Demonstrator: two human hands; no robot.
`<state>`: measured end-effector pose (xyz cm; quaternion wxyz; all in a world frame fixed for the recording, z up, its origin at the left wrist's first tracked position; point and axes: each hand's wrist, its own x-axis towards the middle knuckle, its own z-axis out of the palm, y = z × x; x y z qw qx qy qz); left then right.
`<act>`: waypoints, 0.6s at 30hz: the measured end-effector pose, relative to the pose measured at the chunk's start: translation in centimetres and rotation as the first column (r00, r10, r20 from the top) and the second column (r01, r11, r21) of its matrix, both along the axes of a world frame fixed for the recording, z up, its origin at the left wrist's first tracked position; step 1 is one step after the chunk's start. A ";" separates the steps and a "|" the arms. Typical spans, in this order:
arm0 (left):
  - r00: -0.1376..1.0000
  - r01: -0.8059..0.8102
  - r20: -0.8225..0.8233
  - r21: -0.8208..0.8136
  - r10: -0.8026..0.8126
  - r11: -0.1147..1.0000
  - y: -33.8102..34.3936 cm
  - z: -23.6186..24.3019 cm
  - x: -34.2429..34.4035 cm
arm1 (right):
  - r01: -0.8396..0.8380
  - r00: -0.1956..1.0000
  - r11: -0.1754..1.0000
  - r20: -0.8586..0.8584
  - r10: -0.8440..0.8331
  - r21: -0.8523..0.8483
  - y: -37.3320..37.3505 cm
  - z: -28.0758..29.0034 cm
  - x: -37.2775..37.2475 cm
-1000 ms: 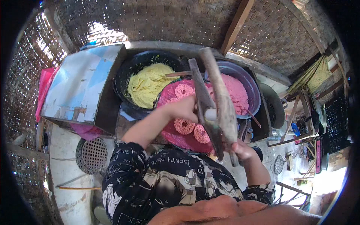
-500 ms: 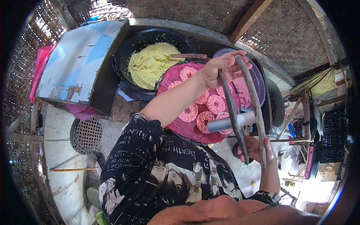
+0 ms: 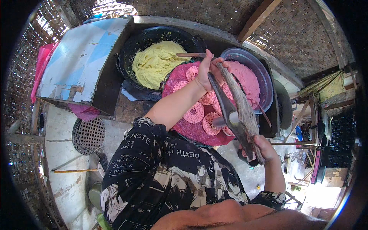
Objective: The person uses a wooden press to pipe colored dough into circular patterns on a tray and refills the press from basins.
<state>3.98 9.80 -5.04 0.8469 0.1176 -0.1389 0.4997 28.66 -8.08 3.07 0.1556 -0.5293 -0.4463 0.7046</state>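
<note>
A: Where is the wooden tool (image 3: 247,115), and which way does it point?

B: Above the 4 o'clock side of the pink tray (image 3: 187,128). Its 2 bars, 1 dark (image 3: 237,132) and 1 pale (image 3: 234,86), run lengthwise from 11 o'clock to 5 o'clock. A metal tube (image 3: 219,122) juts past the dark bar towards 9 o'clock.

A: Does the whole tube show?

B: No, the dark bar crosses it, and the pale bar hides its 3 o'clock end.

A: And the hands?

B: The right hand (image 3: 266,148) grips the tool's 5 o'clock end; its fingers are mostly behind the wood. The left hand (image 3: 205,74) touches the 11 o'clock end, thumb raised; I cannot tell how far its fingers close.

A: What else is covered?

B: Lacy pink rings (image 3: 194,112) on the tray, partly hidden by the left forearm (image 3: 172,103) and the bars. I can't count them all. At the tool's 1 o'clock, the bars cut across pink dough (image 3: 245,82) in a basin (image 3: 268,84). Something dark (image 3: 242,154) by the right hand is too obscured to name.
</note>
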 end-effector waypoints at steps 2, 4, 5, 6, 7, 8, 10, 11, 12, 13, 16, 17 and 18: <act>1.000 -0.027 -0.005 0.036 0.027 0.999 -0.3 0.1 -0.8 | -0.060 0.998 0.998 0.008 0.059 0.023 0.6 -0.5 -0.1; 0.999 -0.025 -0.018 0.060 0.026 0.998 -0.5 0.6 -1.3 | -0.076 0.997 0.997 0.021 0.075 0.035 0.4 -0.5 -0.1; 1.000 -0.003 -0.008 0.043 0.003 0.999 -0.7 0.9 -1.1 | -0.061 0.998 0.998 0.031 0.059 0.036 -0.1 -0.2 -0.1; 1.000 0.003 -0.007 0.025 -0.003 1.000 -1.2 1.0 -1.1 | -0.062 0.998 0.997 0.031 0.061 0.036 -0.3 -0.2 -0.1; 1.000 0.011 -0.005 0.007 -0.011 1.000 -1.6 1.0 -1.0 | -0.055 0.998 0.998 0.028 0.054 0.028 -0.6 -0.1 0.0; 1.000 0.011 -0.007 0.002 -0.011 1.000 -1.7 0.6 -0.8 | -0.046 0.999 0.999 0.025 0.045 0.020 -0.8 -0.1 0.1; 1.000 -0.011 -0.017 0.001 0.011 1.000 -1.9 -0.1 -0.6 | -0.077 0.996 0.997 0.052 0.075 0.029 -0.6 -0.2 0.4; 1.000 -0.007 -0.012 0.010 0.007 1.000 -1.7 -0.4 -0.7 | -0.105 0.991 0.994 0.086 0.101 0.042 -0.3 -0.3 0.5; 1.000 -0.002 -0.007 0.019 0.002 1.000 -1.4 -0.6 -0.9 | -0.132 0.985 0.990 0.120 0.125 0.055 -0.1 -0.4 0.5; 1.000 0.003 -0.002 0.029 -0.003 1.000 -1.1 -0.8 -1.1 | -0.138 0.983 0.986 0.131 0.125 0.089 0.0 -1.0 0.5; 0.997 0.068 0.026 0.118 -0.072 0.991 -0.2 0.9 -1.3 | -0.122 0.985 0.973 0.145 0.094 0.195 -0.3 -1.7 0.0; 0.998 0.067 0.006 0.160 -0.068 0.985 0.1 1.7 -1.2 | -0.115 0.989 0.966 0.122 0.088 0.232 -0.7 -1.4 -0.2; 0.998 0.067 -0.015 0.195 -0.066 0.978 0.0 3.4 -1.2 | -0.106 0.992 0.959 0.098 0.083 0.264 -0.9 -1.0 -0.3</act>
